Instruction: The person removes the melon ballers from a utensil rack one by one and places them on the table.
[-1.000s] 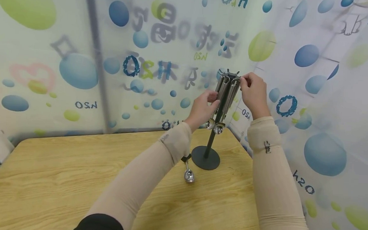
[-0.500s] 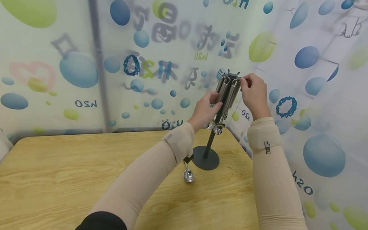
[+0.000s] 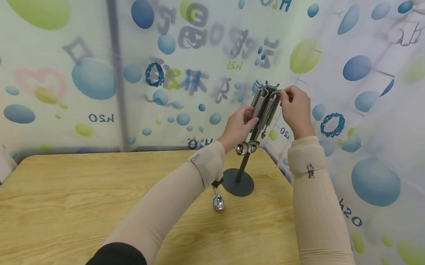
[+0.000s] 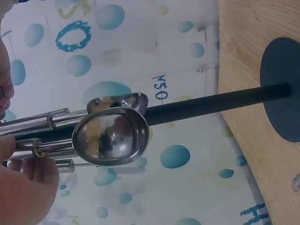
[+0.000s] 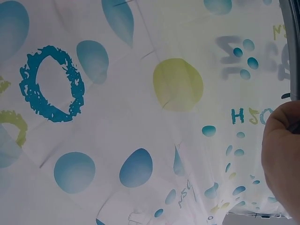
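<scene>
A shiny silver metal scoop with a rounded bowl (image 4: 112, 136) is held by its handle in the left hand (image 3: 238, 125), the grip wrapped round it. It is hung bowl-down on a tall black stand with a round flat foot (image 3: 245, 162). The left hand is at 8 o'clock from the hanging handles. At 3 o'clock, the right hand (image 3: 295, 110) is raised, its grip pinched on a dark bit of the stand's top. The stand is set on a yellow-brown wooden bench (image 3: 88, 198), at 2 o'clock from its middle. At 7 o'clock from the foot, a loose silver scoop (image 3: 218, 202) is laid, partly hidden near the left beige cloth sleeve (image 3: 170, 203).
</scene>
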`<state>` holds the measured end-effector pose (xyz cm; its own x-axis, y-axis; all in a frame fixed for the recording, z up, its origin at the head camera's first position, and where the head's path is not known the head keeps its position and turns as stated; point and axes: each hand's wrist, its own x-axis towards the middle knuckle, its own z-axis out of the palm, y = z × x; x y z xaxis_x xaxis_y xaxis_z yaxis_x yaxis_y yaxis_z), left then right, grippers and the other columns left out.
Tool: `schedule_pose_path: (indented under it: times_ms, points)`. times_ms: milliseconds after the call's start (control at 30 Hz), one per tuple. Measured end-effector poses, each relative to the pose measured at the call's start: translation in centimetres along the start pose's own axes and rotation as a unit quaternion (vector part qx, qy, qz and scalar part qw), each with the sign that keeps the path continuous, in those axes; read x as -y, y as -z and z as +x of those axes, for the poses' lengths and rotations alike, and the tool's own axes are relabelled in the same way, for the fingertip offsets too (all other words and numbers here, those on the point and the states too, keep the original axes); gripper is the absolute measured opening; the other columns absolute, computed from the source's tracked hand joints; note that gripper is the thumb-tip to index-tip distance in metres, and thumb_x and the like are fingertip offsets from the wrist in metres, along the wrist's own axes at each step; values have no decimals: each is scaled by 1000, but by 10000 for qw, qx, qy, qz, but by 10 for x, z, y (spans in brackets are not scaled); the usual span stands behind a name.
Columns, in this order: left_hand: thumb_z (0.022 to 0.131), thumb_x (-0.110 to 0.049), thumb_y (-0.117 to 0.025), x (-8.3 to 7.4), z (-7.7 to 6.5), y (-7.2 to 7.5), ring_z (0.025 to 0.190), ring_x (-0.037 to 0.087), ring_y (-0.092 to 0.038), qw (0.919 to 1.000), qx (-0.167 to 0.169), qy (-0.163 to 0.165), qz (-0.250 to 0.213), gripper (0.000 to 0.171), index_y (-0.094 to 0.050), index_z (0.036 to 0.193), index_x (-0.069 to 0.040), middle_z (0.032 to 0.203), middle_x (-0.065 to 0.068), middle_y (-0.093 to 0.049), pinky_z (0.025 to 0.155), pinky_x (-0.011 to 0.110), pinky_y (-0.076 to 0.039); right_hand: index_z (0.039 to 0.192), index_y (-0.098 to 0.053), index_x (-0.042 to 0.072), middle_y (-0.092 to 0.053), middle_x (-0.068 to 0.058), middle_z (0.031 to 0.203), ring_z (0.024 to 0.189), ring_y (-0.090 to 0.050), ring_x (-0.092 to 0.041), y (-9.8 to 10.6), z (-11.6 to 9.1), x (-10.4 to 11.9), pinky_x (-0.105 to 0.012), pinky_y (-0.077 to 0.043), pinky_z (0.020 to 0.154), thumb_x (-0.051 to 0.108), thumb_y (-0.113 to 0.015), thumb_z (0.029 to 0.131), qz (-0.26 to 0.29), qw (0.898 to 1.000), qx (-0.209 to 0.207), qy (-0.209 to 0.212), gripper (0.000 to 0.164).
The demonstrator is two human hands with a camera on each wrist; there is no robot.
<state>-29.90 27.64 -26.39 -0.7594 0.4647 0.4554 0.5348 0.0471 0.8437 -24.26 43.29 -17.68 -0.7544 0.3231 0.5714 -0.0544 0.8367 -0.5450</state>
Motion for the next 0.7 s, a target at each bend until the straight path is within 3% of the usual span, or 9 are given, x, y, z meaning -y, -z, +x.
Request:
schedule_pose_path:
  times_ms: [233, 333, 567, 700]
  points:
    - [106, -20, -58, 1, -1, 4, 115, 17, -62, 9999, 34, -156, 4, 37, -55, 140, -8, 127, 7, -66, 89, 26, -55, 117, -63, -2, -64, -17, 101, 90, -58, -25, -1, -1, 0, -33, -46, 77, 21, -46, 109, 1, 9999, -68, 83, 30]
    - [106, -19, -58, 0, -2, 4, 115, 16, -64, 9998, 119, -65, -172, 37, -55, 141, -8, 129, 8, -66, 92, 26, -54, 117, -63, -2, -64, -17, 101, 90, -58, -26, -1, -1, 0, -34, -45, 77, 21, -46, 109, 3, 9999, -86, 102, 30]
    - [105, -18, -57, -4, -2, 6, 100, 14, -69, 9997, 193, -65, -115, 49, -45, 152, -14, 120, 8, -69, 95, 32, -53, 118, -63, -2, -64, -17, 104, 91, -58, -26, -1, -1, 0, -33, -45, 76, 23, -45, 110, -15, 9999, -58, 108, 32]
    - [105, -17, -58, -5, -3, 7, 97, 15, -70, 9997, 180, -127, -143, 49, -45, 152, -15, 119, 8, -70, 90, 31, -54, 117, -63, -3, -64, -18, 103, 90, -57, -26, 0, -2, 0, -34, -45, 76, 21, -46, 109, 47, 9999, -78, 129, 30]
